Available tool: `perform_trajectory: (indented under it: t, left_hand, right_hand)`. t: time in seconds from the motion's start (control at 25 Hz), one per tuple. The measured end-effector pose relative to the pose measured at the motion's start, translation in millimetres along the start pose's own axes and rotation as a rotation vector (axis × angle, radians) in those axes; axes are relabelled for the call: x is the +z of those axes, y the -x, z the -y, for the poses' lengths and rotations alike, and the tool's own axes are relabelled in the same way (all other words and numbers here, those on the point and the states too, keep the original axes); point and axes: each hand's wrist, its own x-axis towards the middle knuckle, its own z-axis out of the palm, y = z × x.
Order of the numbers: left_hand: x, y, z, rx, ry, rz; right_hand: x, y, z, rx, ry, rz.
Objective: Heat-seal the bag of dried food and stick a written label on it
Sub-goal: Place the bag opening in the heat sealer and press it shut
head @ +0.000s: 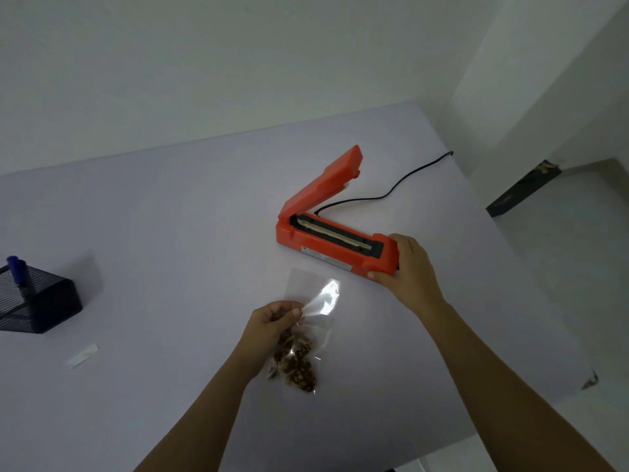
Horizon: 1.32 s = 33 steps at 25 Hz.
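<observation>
We pinch the bag (308,321) of dried food in our left hand (272,320), near the open sealer (335,229), whose near end our right hand (406,267) grips. Next, lay the bag's mouth across the sealing strip.

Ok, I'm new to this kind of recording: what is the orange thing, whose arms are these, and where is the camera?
There is no machine arm here: one camera sits on a person's head, looking down at their two bare hands. The orange thing is a heat sealer, lid raised, its black cord trailing across the pale table. The right hand grips the sealer's near end. The left hand pinches a clear bag of dried food. At the left a black mesh holder holds a blue pen, and a small white paper strip lies near it.
</observation>
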Motion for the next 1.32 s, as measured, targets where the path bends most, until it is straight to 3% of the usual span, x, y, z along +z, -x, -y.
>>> perform_trajectory:
  t: [0.16,0.32,0.36,0.52,0.64,0.88,1.32]
  left_hand:
    - [-2,2,3,0.002,-0.020,0.000]
    - [-3,1,1,0.013,-0.027,0.008]
    - [-2,0,0,0.014,-0.030,0.011]
    - [-1,-7,-5,0.030,-0.080,0.018]
    - [2,-12,-16,0.053,-0.118,0.056]
    - [5,-30,-32,0.082,-0.196,0.078]
    - [20,-35,-40,0.129,-0.121,0.021]
  right_hand:
    - [7,18,4,0.107,0.086,-0.013]
    - [39,70,27,0.171,-0.255,-0.446]
    - [46,80,35,0.230,-0.366,-0.408]
    - [61,85,52,0.464,-0.675,0.059]
    - [63,74,53,0.435,-0.694,0.048]
    - [51,51,56,0.552,-0.986,0.001]
    - [46,33,60,0.668,-1.100,-0.025]
